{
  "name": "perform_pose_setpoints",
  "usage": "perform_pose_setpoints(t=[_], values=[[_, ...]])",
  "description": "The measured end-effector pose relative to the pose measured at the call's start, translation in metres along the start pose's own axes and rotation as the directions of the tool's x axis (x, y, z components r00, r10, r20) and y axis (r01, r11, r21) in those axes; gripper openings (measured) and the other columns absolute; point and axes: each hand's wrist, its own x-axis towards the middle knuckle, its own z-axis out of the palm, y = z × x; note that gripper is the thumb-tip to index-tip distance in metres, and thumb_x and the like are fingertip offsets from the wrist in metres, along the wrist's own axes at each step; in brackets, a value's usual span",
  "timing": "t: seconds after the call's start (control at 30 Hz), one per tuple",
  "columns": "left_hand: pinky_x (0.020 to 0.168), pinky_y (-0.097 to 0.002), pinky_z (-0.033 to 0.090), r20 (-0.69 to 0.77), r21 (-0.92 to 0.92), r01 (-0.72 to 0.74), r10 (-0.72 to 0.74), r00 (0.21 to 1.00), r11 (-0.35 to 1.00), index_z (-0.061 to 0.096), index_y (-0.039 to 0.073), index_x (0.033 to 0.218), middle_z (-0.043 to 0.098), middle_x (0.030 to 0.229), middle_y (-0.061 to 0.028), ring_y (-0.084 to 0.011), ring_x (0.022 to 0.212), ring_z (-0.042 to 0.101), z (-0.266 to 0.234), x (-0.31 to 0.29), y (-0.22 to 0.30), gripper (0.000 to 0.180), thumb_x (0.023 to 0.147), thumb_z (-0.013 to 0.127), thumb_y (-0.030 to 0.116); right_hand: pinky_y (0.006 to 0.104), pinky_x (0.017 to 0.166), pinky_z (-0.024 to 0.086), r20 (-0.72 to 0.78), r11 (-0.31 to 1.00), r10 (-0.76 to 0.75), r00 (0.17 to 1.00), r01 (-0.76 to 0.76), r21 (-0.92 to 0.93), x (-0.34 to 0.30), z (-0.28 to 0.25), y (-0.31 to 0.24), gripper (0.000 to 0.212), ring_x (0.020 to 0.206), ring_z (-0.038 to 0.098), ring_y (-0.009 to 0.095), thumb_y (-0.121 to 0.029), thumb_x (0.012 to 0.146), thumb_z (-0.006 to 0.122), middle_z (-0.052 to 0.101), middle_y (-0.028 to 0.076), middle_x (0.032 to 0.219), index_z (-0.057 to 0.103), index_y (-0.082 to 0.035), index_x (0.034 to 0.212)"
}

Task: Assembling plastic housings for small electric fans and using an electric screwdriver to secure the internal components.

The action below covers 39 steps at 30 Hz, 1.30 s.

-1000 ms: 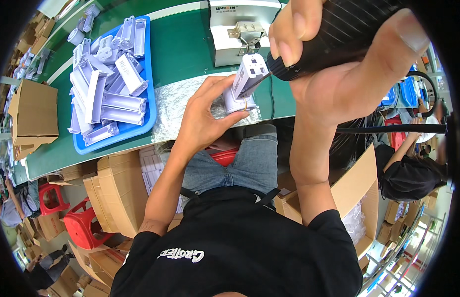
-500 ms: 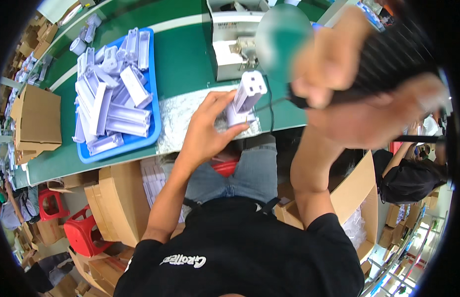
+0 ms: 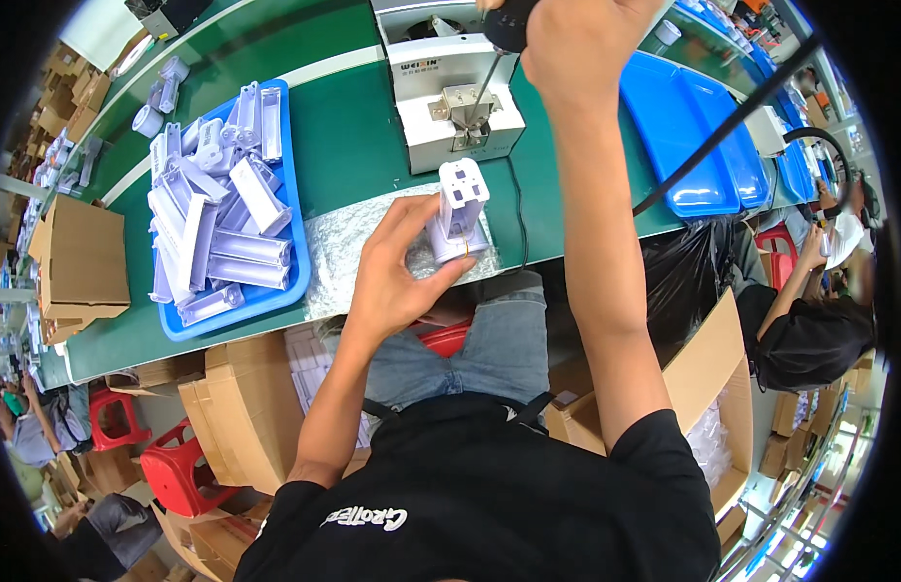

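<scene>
My left hand [image 3: 400, 272] is curled around the lower part of a white plastic housing [image 3: 458, 209]. The housing stands upright over the silver mat [image 3: 348, 247], its end with several square holes facing up. High in the view, my right hand [image 3: 591, 48] grips a black power screwdriver [image 3: 511, 21], partly cut off by the upper edge. Its thin long bit [image 3: 488, 82] points down to the metal block on the front of a grey-white screw feeder [image 3: 436, 73]. Whether a screw sits on the bit tip is too small to tell.
To the left, a blue tray [image 3: 300, 242] is heaped with white plastic housings [image 3: 212, 209]. Nested blue trays [image 3: 683, 136] lie on the right. A cardboard box [image 3: 81, 252] stands at the far left, and a black cable [image 3: 737, 141] crosses the right side.
My right hand, blurred at the right with a black object, has swung up and left to the screw feeder. My left hand still holds the housing, slightly shifted in view.
</scene>
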Motion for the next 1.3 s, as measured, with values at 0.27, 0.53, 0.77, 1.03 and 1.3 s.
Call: perform_pose_setpoints(t=[0.27,0.53,0.77,1.03,1.3], values=[[0.098,-0.0379,0.053,-0.002,0.017,-0.004,0.004,1.000,1.000,0.063,-0.005,0.131,0.066,0.126,-0.0173,-0.0307,0.114,0.067,-0.001,-0.001,0.001,0.064,0.075,0.089,0.010,0.0214,0.040,0.040,0.078,0.999,0.004,0.997,-0.001,-0.034,-0.006,0.000,-0.002,0.028,0.048,0.052,0.008,-0.026,0.108,0.060,0.058,0.001,0.073,0.058,-0.002,0.123],[0.099,-0.0371,0.053,-0.001,0.008,-0.002,0.002,1.000,1.000,0.063,-0.004,0.133,0.066,0.126,-0.0167,-0.0307,0.114,0.067,-0.003,-0.003,0.003,0.066,0.074,0.089,0.009,0.0198,0.040,0.043,-0.102,0.956,0.103,0.990,-0.126,-0.265,-0.030,-0.002,-0.042,0.037,0.042,0.052,0.011,-0.032,0.112,0.051,0.060,0.006,0.063,0.051,0.000,0.131],[0.099,-0.0368,0.053,-0.024,-0.003,-0.027,0.027,0.999,1.000,0.063,-0.003,0.134,0.067,0.126,-0.0165,-0.0298,0.115,0.067,0.002,0.000,0.002,0.067,0.074,0.089,0.008,0.0206,0.042,0.045,-0.011,0.733,0.130,0.991,-0.089,0.674,-0.033,0.010,-0.052,0.053,0.045,0.055,0.012,-0.040,0.111,0.047,0.062,0.008,0.068,0.044,0.005,0.138],[0.100,-0.0361,0.052,-0.017,-0.014,0.003,-0.003,1.000,1.000,0.064,-0.003,0.134,0.067,0.125,-0.0156,-0.0284,0.114,0.067,0.003,0.000,0.003,0.067,0.074,0.090,0.008,0.0219,0.045,0.047,0.061,0.991,0.134,0.989,-0.136,0.017,-0.048,0.009,-0.077,0.063,0.050,0.057,0.013,-0.044,0.111,0.046,0.063,0.012,0.074,0.035,0.008,0.146],[0.101,-0.0363,0.051,-0.022,-0.022,0.012,-0.012,1.000,1.000,0.063,-0.003,0.135,0.066,0.126,-0.0150,-0.0278,0.115,0.066,0.004,-0.001,0.001,0.068,0.074,0.090,0.010,0.0215,0.048,0.049,-0.163,0.964,0.227,0.960,-0.198,0.180,-0.073,0.037,-0.073,0.049,0.054,0.060,0.013,-0.035,0.107,0.059,0.065,0.019,0.084,0.040,-0.005,0.141]])
